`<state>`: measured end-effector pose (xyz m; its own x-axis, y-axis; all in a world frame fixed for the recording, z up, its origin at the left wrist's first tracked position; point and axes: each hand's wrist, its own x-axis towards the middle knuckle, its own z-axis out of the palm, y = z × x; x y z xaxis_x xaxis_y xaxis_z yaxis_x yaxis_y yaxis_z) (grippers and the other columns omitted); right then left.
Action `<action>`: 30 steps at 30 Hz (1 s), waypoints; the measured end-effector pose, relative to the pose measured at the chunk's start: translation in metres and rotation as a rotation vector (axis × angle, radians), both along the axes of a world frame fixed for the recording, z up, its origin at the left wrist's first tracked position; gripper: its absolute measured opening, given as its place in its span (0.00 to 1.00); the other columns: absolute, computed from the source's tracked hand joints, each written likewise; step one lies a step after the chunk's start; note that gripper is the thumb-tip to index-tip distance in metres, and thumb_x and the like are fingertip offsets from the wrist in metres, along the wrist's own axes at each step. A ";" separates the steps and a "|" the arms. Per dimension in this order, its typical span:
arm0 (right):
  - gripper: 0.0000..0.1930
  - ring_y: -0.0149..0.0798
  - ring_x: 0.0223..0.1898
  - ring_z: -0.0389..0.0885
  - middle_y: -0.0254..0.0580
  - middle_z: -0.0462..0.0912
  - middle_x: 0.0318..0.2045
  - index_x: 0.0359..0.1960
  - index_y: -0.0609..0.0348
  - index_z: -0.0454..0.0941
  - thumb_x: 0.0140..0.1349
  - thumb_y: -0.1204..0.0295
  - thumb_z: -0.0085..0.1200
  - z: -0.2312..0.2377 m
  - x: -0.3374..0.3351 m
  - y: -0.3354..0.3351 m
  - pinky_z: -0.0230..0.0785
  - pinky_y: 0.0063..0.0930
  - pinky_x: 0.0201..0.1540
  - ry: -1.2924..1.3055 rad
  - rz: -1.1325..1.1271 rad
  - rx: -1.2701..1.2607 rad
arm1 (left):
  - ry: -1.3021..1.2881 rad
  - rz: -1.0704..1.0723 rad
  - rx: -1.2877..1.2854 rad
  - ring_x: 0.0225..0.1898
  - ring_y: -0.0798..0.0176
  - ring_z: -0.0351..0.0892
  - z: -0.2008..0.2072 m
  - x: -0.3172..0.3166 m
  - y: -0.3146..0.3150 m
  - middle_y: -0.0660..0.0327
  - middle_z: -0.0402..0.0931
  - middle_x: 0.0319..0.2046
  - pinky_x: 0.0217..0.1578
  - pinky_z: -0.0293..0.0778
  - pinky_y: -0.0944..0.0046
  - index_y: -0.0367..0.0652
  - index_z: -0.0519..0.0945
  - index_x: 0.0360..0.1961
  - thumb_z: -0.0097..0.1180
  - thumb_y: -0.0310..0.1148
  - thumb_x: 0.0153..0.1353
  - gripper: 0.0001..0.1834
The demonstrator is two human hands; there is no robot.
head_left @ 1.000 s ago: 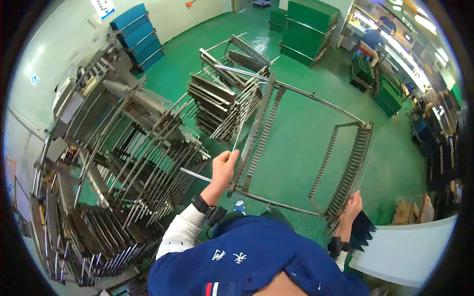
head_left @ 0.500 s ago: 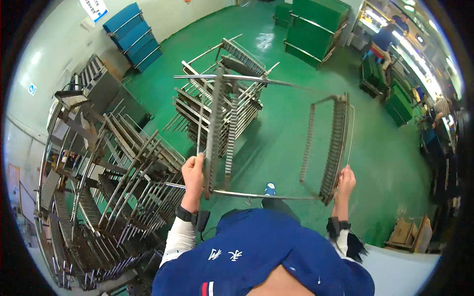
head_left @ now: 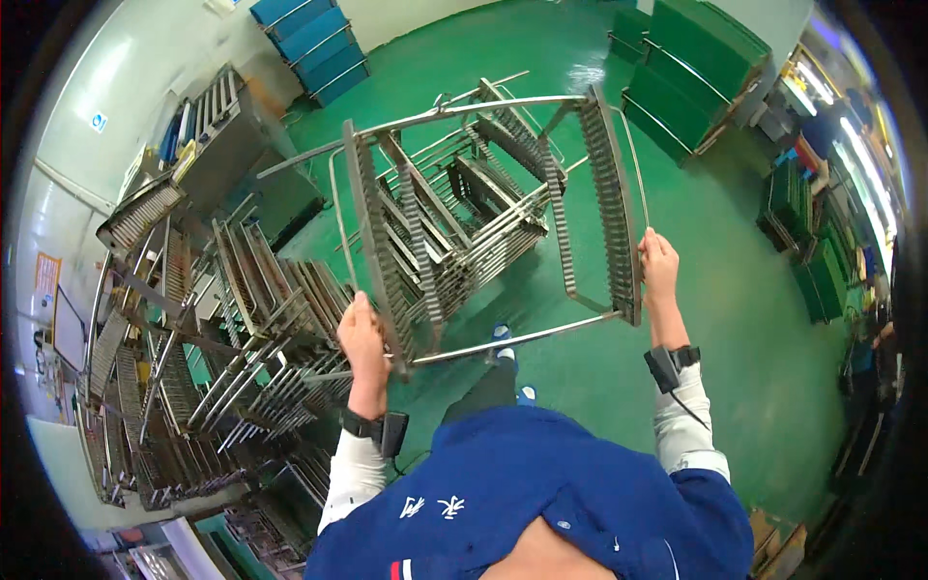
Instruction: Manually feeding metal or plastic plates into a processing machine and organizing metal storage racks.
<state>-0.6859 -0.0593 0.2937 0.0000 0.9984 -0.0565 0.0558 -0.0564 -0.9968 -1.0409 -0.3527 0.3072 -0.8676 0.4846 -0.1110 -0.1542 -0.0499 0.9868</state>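
A metal rack point(head_left: 612, 203) hangs in front of me, held level with my chest or a little lower. It has two comb-like slotted sides joined by long round rods, plus thin bent wire handles on the outside. My left hand point(head_left: 363, 340) is closed round the handle at its left side, near the lower corner. At the opposite side my right hand point(head_left: 659, 266) grips the other wire handle, a bit farther out than the left. Beyond the rack, and partly hidden by it, a pile of similar metal racks point(head_left: 527, 232) stands on the floor.
More slotted racks point(head_left: 256, 290) are heaped close on my left, rods jutting toward me. A grey metal cabinet point(head_left: 237, 155) stands behind them. Blue crates point(head_left: 324, 53) and green crates point(head_left: 691, 72) are stacked farther back. At the right, a person sits by a lit bench.
The rack has swung left, over the piled racks, with its right side carried farther out. Both hands keep hold. My view has turned left, and a second shoe shows below.
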 end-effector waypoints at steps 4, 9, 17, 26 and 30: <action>0.18 0.18 0.17 0.53 0.20 0.60 0.15 0.21 0.52 0.72 0.69 0.60 0.51 0.016 -0.056 0.060 0.44 0.18 0.19 0.017 0.123 0.024 | -0.074 0.012 0.082 0.14 0.78 0.52 -0.002 0.000 0.067 0.75 0.56 0.14 0.16 0.48 0.72 0.52 0.64 0.20 0.48 0.44 0.72 0.21; 0.18 0.18 0.17 0.54 0.21 0.61 0.14 0.20 0.55 0.72 0.69 0.61 0.51 0.025 -0.094 0.138 0.43 0.20 0.19 0.016 0.172 0.122 | -0.079 -0.038 0.081 0.13 0.79 0.52 -0.007 -0.019 0.134 0.74 0.55 0.13 0.14 0.48 0.73 0.51 0.64 0.19 0.46 0.45 0.72 0.22; 0.19 0.19 0.18 0.56 0.22 0.64 0.15 0.19 0.55 0.73 0.69 0.61 0.51 0.007 -0.144 0.236 0.47 0.20 0.21 -0.026 0.267 0.099 | -0.130 -0.063 0.029 0.12 0.75 0.56 -0.026 -0.031 0.207 0.71 0.59 0.12 0.14 0.56 0.72 0.48 0.67 0.22 0.44 0.46 0.73 0.21; 0.20 0.20 0.19 0.58 0.23 0.64 0.15 0.19 0.56 0.72 0.69 0.60 0.50 -0.047 -0.203 0.318 0.50 0.21 0.22 -0.106 0.436 0.009 | -0.157 0.083 -0.098 0.12 0.76 0.58 -0.054 -0.022 0.264 0.70 0.61 0.13 0.14 0.60 0.72 0.46 0.68 0.22 0.44 0.46 0.73 0.23; 0.20 0.22 0.20 0.59 0.25 0.64 0.15 0.19 0.57 0.71 0.68 0.60 0.50 -0.079 -0.219 0.337 0.52 0.23 0.23 -0.108 0.515 0.004 | -0.144 0.151 -0.198 0.13 0.75 0.60 -0.083 -0.023 0.275 0.70 0.62 0.13 0.14 0.60 0.72 0.46 0.68 0.22 0.45 0.46 0.73 0.22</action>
<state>-0.9049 0.2782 0.2151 -0.4848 0.8710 -0.0795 0.1779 0.0093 -0.9840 -1.0640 -0.0772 0.2242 -0.8967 0.3077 -0.3181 -0.2990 0.1085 0.9480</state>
